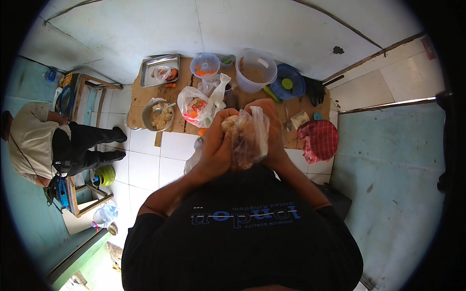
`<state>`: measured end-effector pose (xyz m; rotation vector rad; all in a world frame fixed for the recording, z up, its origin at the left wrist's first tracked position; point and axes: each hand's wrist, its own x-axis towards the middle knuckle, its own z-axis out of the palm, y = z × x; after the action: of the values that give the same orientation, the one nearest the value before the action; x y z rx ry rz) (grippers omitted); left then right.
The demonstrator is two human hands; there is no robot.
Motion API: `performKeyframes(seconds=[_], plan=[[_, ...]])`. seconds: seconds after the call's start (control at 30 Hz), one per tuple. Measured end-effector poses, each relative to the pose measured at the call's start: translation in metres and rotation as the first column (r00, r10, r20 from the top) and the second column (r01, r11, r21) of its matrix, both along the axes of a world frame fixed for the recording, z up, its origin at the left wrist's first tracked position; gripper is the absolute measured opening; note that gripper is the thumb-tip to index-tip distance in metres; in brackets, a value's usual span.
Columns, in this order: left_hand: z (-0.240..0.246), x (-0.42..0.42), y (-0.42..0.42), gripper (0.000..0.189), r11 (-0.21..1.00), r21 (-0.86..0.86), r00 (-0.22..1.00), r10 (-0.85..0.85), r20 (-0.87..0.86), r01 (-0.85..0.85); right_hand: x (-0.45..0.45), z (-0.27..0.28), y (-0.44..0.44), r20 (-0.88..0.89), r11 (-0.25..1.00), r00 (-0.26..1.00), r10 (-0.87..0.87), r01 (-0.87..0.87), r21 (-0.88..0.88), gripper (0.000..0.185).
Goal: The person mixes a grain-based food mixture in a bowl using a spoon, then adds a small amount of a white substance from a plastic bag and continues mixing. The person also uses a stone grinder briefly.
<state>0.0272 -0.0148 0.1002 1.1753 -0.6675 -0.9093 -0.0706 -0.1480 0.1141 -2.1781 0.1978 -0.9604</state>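
Observation:
Close in front of my chest, both hands are around a clear plastic bag (243, 145) with pale and brownish contents blurred by the film. My left hand (217, 147) grips its left side. At that hand's fingertips is a pale, knobbly piece, apparently a garlic bulb (229, 123). My right hand (272, 125) holds the right side, where a whitish fold of plastic stands up. Part of my right fingers is hidden behind the bag. Beyond my hands, a white plastic bag with colourful packets (195, 105) rests on the cardboard-covered table (138, 103).
A metal pot (146, 118) holds a pale mash and a spoon. Behind stand a steel tray (147, 77), a blue bowl of orange shreds (205, 60), a translucent bucket (251, 82) and a blue basin (280, 91). A red checked cloth (320, 140) covers something at right. Another person (32, 134) is at left.

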Motion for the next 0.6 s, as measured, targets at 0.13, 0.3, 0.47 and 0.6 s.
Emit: performKeyframes(seconds=[0.13,0.3,0.47,0.6], plan=[[0.001,0.001,0.000,0.030,0.999,-0.013,0.987,0.052,0.151,-0.050,0.001,-0.003,0.004,-0.012,0.999,1.000,-0.007,0.006,-0.047,0.028],[0.007,0.009,0.002,0.039,0.974,-0.147,0.819,0.223,0.528,-0.171,-0.001,0.009,0.009,-0.020,0.993,0.999,-0.051,0.052,0.105,0.040],[0.008,0.009,0.005,0.043,0.950,-0.210,0.664,0.312,0.680,-0.231,0.000,0.019,0.003,-0.022,0.997,0.997,-0.076,0.076,0.004,0.045],[0.008,0.005,0.009,0.034,0.941,-0.194,0.633,0.331,0.700,-0.277,0.003,0.016,0.002,-0.056,0.996,0.995,-0.083,0.082,-0.027,0.049]])
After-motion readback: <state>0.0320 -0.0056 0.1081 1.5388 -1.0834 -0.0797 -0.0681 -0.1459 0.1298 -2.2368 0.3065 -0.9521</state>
